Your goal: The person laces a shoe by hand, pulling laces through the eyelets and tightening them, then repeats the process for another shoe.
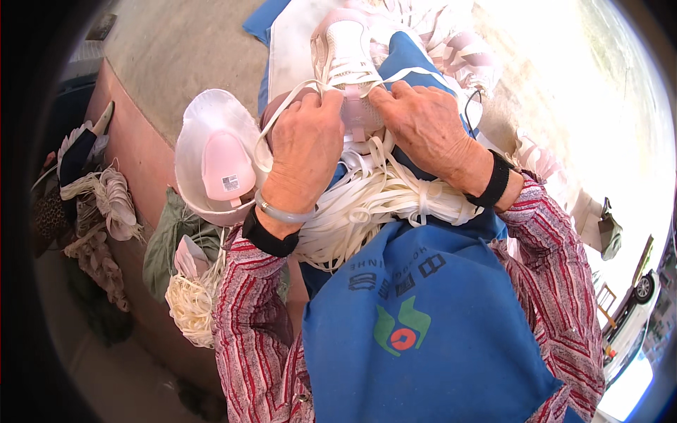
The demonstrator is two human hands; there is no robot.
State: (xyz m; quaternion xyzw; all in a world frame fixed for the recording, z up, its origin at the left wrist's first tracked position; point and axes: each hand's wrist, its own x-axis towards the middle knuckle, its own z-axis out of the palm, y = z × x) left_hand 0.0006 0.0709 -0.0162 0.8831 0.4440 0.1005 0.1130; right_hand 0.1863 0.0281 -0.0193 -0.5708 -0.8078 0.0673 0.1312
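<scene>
A pale pink and white shoe upper (345, 44) lies ahead of me, with flat white lace threaded across its front. My left hand (305, 141) is closed in a pinch at the left side of the lacing, and a lace end loops down beside its wrist. My right hand (427, 128) pinches the lace at the right side, where a loose length (416, 70) arcs over the knuckles. Between the hands shows a pink tongue (355, 113). Just below them, a thick bundle of white shoelaces (374, 204) rests across my lap.
At the left stands a white bowl-like container (194, 151) with a pink padded piece (229, 166) inside. Below it hangs a cream lace bundle (190, 303). More pale shoe uppers (465, 49) are heaped at the far right. A blue apron (430, 310) covers my lap.
</scene>
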